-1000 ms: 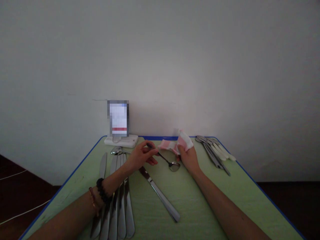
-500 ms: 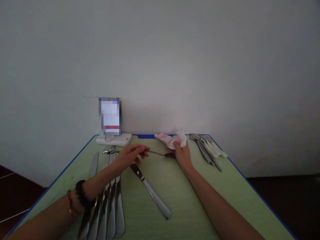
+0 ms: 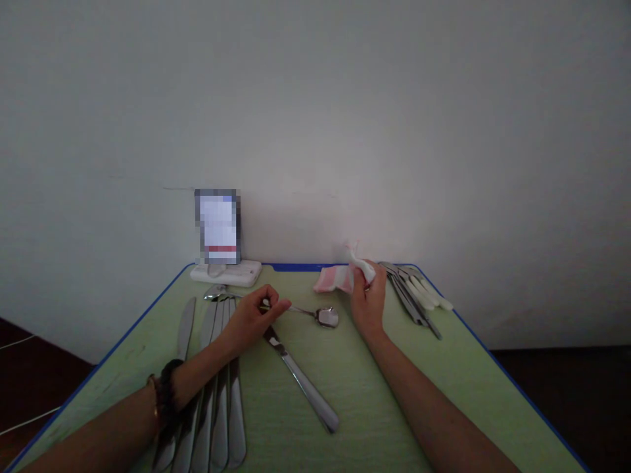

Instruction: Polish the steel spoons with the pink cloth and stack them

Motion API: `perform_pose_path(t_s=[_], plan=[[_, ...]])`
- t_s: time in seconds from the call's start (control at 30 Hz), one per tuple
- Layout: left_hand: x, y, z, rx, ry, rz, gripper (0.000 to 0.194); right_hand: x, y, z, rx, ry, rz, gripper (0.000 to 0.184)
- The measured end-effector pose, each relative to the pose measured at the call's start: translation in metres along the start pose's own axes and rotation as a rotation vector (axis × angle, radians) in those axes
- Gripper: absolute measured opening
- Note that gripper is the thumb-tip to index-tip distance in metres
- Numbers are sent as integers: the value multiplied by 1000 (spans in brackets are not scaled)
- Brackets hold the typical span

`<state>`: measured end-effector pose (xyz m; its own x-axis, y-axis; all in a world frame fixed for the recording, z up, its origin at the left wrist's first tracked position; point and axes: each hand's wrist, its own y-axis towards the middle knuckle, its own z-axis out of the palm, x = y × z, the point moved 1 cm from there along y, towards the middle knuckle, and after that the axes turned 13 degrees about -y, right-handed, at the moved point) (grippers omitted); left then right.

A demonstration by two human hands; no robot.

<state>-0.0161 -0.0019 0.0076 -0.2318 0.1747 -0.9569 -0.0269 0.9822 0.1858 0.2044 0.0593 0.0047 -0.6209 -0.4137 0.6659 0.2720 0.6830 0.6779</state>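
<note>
My left hand [image 3: 257,315] is closed around the handle of a small metal spoon [image 3: 326,317], whose bowl points right, toward my other hand. In my right hand [image 3: 369,299] a pink and white cloth [image 3: 335,279] is bunched, with one end hanging off to the left. The cloth and the spoon's bowl are apart. Below my left hand a table knife [image 3: 308,391] lies slantwise, its upper end partly hidden by that hand. Several more knives [image 3: 236,420] lie side by side under my left forearm, and another spoon's bowl [image 3: 214,291] shows past their tips.
Several metal spoons [image 3: 407,299] and white-handled cutlery [image 3: 428,294] lie at the back right of the green table [image 3: 365,407]. At the back left a blurred-out screen [image 3: 218,226] stands on a white base [image 3: 225,272]. A wall [image 3: 315,131] rises behind the table's blue edge.
The spoon's bowl was at the cloth hand half a second ago and is now out in view, turned up. The cloth hand has lifted and tilted. The view has shifted slightly since the first frame.
</note>
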Motion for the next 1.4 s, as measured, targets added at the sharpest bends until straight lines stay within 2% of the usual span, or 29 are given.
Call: perform_pose_path(t_s=[0.1,0.17,0.33,0.4,0.47,0.6,0.73,0.87,1.1,1.2,1.23,1.3,1.4], plan=[[0,-2,1,-55,44,44,40,-3,1,-3,-9,-131,-79,25],[-1,-3,1,-111,77,97,41,-3,0,-2,58,-221,-114,27],[1,-1,-4,-211,56,149,38,1,-6,7,553,-383,-221,39],[5,0,-5,-235,8,121,38,-1,-7,7,673,-376,-263,43],[10,1,-5,-244,-35,80,39,-7,-7,5,718,-317,-319,44],[12,2,-5,-228,-58,45,39,-17,-7,-1,712,-242,-412,51],[8,3,-7,-207,-41,25,39,-8,-13,-2,758,-451,-439,46],[6,4,-8,-201,30,43,39,4,-16,-2,731,-620,-397,47],[8,8,-5,93,156,34,39,1,-11,3,639,-693,-335,30],[5,13,-6,324,29,-61,38,1,-10,0,615,-618,-370,26],[3,15,-6,362,-8,-85,38,1,-10,-1,595,-566,-373,24],[-2,19,-7,359,-75,-93,35,-1,-9,-2,571,-368,-326,23],[-10,23,-5,304,-234,-133,38,-6,-6,-1,475,-24,-34,24]])
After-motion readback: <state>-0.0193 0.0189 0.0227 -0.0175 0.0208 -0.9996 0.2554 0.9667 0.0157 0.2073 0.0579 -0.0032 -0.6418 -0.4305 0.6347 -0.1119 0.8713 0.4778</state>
